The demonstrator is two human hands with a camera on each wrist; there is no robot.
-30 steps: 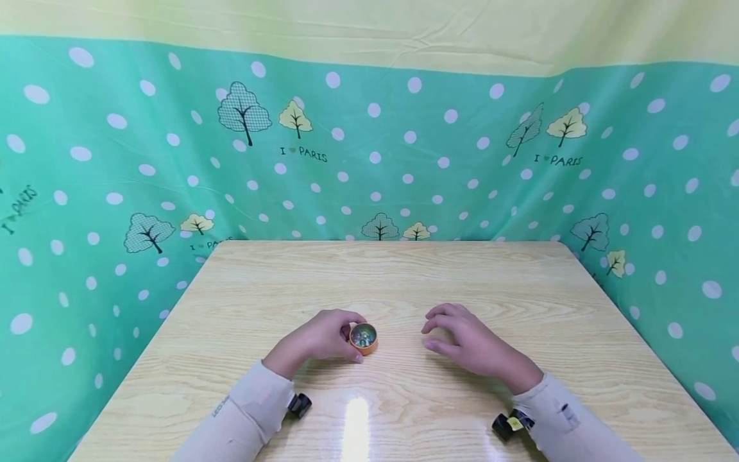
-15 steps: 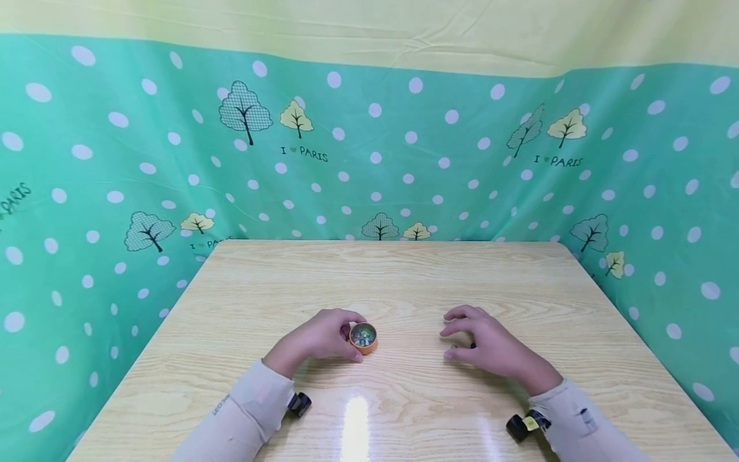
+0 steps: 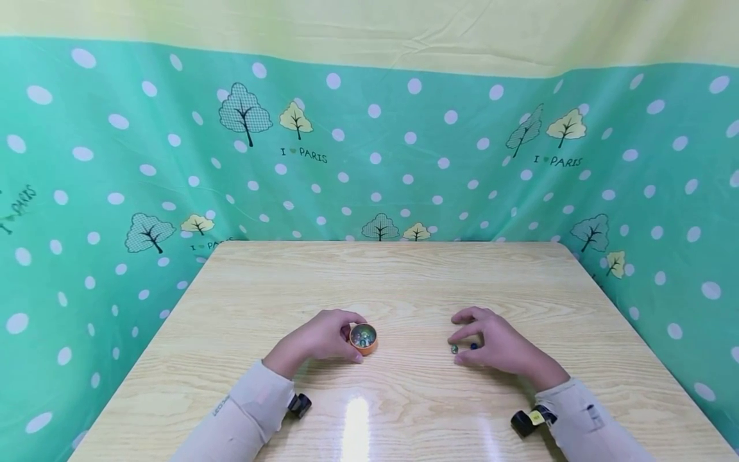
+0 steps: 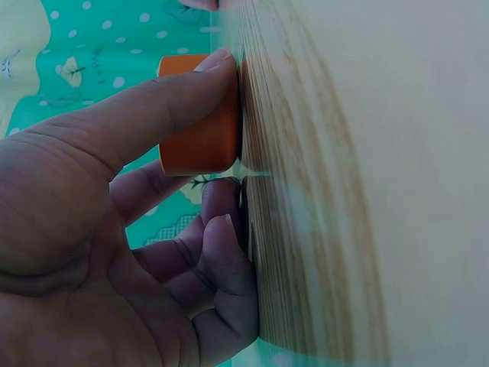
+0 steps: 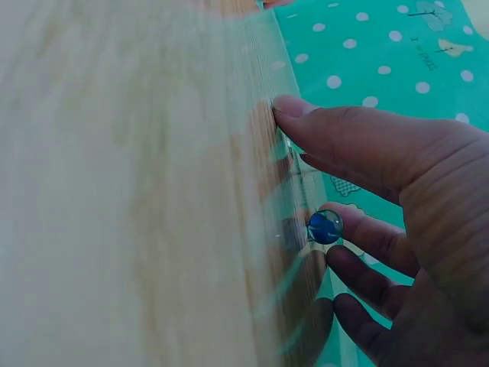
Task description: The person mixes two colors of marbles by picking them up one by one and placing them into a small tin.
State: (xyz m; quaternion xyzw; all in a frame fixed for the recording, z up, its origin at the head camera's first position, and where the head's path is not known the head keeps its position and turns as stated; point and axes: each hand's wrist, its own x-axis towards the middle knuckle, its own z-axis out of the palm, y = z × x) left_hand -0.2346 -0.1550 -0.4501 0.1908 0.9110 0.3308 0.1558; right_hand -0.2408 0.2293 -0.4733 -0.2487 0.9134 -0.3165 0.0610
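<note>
In the head view my left hand (image 3: 329,335) holds a small orange cup (image 3: 370,350) on the table, thumb on the near side and fingers round the far side. Shiny glass marbles (image 3: 363,335) show inside it. My right hand (image 3: 496,340) is low over the table with fingers curved and thumb apart. A clear greenish marble (image 3: 454,349) lies between its thumb and index fingertips; whether they touch it I cannot tell. Under the palm sits a dark blue marble (image 3: 474,346), also seen in the right wrist view as a blue-and-clear marble (image 5: 325,227) near the other fingers.
The wooden table (image 3: 392,276) has rounded far corners. A green dotted curtain (image 3: 375,147) with tree prints hangs behind it and along both sides. Small black cameras (image 3: 524,423) are strapped at both wrists. Light glares off the table's near part.
My right hand has moved to the right and settled round two marbles that it hid from the head view before. The left hand and orange cup have stayed in place.
</note>
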